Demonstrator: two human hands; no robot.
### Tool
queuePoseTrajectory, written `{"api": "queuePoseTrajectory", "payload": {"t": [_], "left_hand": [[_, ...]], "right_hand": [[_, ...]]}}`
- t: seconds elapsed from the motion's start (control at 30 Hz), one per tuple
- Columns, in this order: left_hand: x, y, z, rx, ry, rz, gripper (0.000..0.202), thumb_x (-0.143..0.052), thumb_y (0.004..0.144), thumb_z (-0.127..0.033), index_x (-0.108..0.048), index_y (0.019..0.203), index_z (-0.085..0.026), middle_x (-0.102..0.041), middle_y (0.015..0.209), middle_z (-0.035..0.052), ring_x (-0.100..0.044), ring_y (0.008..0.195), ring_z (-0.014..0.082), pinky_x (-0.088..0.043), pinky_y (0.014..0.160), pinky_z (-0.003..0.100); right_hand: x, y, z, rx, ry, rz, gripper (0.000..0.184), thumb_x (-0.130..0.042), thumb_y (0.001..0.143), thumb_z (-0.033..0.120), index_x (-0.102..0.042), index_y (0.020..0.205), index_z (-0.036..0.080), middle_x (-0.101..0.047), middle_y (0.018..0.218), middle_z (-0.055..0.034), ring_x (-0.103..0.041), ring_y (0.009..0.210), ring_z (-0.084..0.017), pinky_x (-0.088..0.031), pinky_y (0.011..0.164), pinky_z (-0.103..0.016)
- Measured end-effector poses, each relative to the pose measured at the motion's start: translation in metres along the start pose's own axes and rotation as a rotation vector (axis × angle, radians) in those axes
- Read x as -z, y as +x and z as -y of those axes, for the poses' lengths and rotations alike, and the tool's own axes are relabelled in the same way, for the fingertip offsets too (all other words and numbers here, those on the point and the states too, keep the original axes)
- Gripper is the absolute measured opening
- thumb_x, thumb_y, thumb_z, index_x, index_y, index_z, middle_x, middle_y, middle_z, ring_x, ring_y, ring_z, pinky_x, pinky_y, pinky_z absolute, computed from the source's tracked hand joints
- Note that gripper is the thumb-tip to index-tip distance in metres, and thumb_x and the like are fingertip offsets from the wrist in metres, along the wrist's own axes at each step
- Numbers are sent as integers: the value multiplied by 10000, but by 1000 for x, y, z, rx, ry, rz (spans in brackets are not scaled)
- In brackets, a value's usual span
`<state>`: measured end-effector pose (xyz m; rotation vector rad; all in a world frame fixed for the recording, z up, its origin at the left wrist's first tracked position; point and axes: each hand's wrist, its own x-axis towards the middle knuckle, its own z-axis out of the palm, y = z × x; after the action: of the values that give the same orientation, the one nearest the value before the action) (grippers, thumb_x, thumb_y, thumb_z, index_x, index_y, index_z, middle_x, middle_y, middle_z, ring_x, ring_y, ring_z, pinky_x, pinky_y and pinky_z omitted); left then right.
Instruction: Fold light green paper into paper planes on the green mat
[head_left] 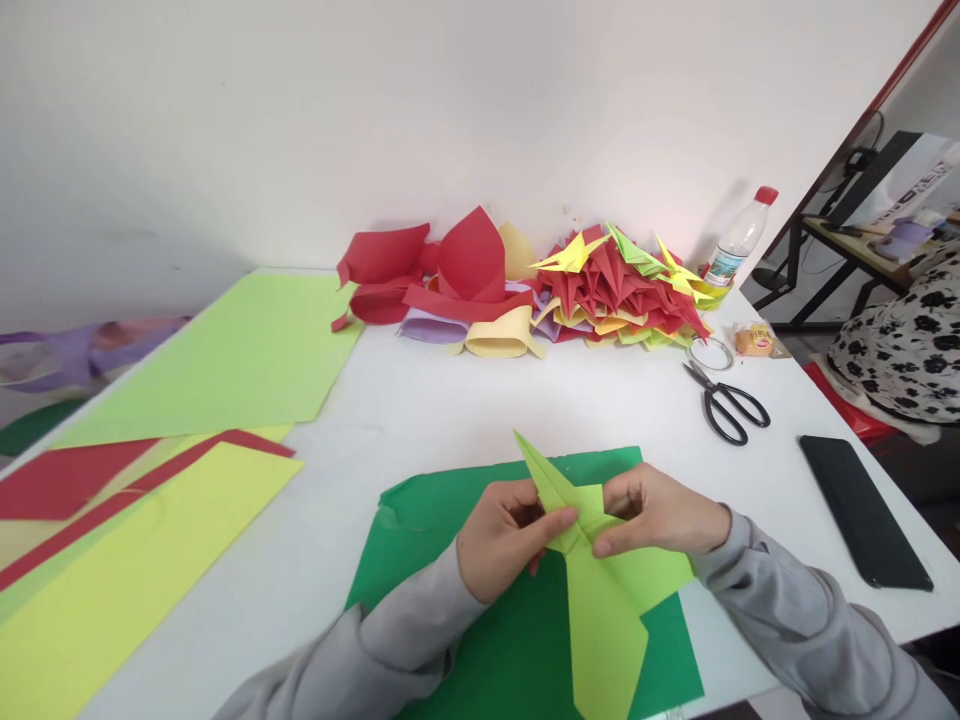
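Note:
A light green folded paper [607, 630], with a pointed tip at its upper left and wide flaps below and to the right, is held over a dark green sheet [465, 640]. My left hand [510, 535] pinches it near the base of the point, thumb on top. On the other side, my right hand [660, 515] grips the right-hand fold between thumb and fingers. Some of the fingers of both hands are hidden behind the paper.
Black-handled scissors [727, 405], a black phone [862, 510], a wrapped snack [756, 340] and a bottle [739, 240] are at right. Red folded paper pieces [615, 285] and curled strips [472, 260] line the wall. Coloured sheets [217, 350] lie left. A person in patterned clothing [907, 340] sits beyond.

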<state>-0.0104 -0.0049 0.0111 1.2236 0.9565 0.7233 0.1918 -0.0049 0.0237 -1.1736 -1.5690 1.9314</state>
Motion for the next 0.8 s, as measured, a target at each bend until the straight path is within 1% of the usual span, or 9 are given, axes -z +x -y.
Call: {"api": "queuePoseTrajectory", "payload": {"t": [0.07, 0.17, 0.27, 0.33, 0.43, 0.53, 0.67, 0.73, 0.8], "left_hand": [[-2, -1, -1, 0, 10, 17, 458, -735, 643, -561, -747, 755, -116, -642, 536, 36, -450, 357, 78, -386, 321, 204], [-7, -3, -2, 1, 6, 15, 408, -747, 642, -518, -745, 752, -126, -655, 554, 35, -483, 389, 92, -412, 343, 209], [-11, -3, -1, 16, -18, -10, 362, -758, 639, -480, -740, 743, -133, -680, 587, 44, -557, 463, 131, -470, 396, 233], [-12, -3, 0, 32, -53, 4, 336, -768, 636, -446, -746, 761, -135, -701, 614, 51, -582, 491, 145, -486, 422, 243], [-13, -4, 2, 43, -110, 75, 304, -801, 612, -370, -764, 807, -140, -741, 690, 69, -601, 515, 148, -488, 457, 247], [-14, -8, 2, 34, -137, 96, 261, -805, 614, -344, -772, 784, -148, -757, 732, 81, -630, 550, 172, -511, 508, 276], [-16, -11, -2, -19, -117, 70, 224, -792, 632, -358, -768, 727, -157, -749, 696, 76, -662, 606, 211, -537, 560, 309], [-14, -10, -3, -28, -124, 31, 226, -796, 622, -366, -765, 716, -163, -749, 694, 72, -674, 635, 222, -549, 583, 316], [-10, -7, -3, -19, -129, -22, 241, -807, 602, -375, -764, 713, -165, -747, 679, 64, -673, 620, 219, -553, 570, 313]], "right_hand": [[0, -2, 2, -6, -78, 31, 368, -796, 649, 440, -588, 594, 140, -389, 506, 88, -290, 477, -45, -243, 434, -194], [-3, -5, 6, -38, -127, 56, 317, -744, 702, 430, -661, 665, 126, -485, 544, 57, -363, 502, -59, -296, 450, -194], [-7, -6, 8, -33, -106, 52, 274, -724, 720, 397, -696, 718, 125, -554, 588, 35, -417, 525, -70, -322, 463, -192], [-9, -6, 7, -15, -67, 56, 246, -710, 733, 374, -704, 732, 128, -584, 620, 27, -440, 536, -74, -330, 471, -193], [-11, -6, 5, 25, -74, 39, 223, -699, 734, 349, -705, 707, 127, -557, 588, 40, -414, 520, -66, -312, 468, -193], [-14, -7, 7, 29, -102, 31, 175, -699, 717, 309, -709, 708, 135, -538, 568, 53, -403, 513, -65, -315, 475, -196], [-15, -8, 10, -22, -66, 70, 96, -693, 685, 240, -696, 695, 144, -553, 572, 56, -424, 504, -68, -359, 481, -197], [-14, -8, 8, -61, -105, 46, 112, -716, 655, 242, -690, 695, 141, -560, 577, 49, -434, 503, -73, -361, 468, -197], [-14, -7, 5, -97, -168, -4, 156, -744, 628, 265, -688, 696, 136, -575, 589, 36, -463, 515, -87, -369, 460, -200]]}}
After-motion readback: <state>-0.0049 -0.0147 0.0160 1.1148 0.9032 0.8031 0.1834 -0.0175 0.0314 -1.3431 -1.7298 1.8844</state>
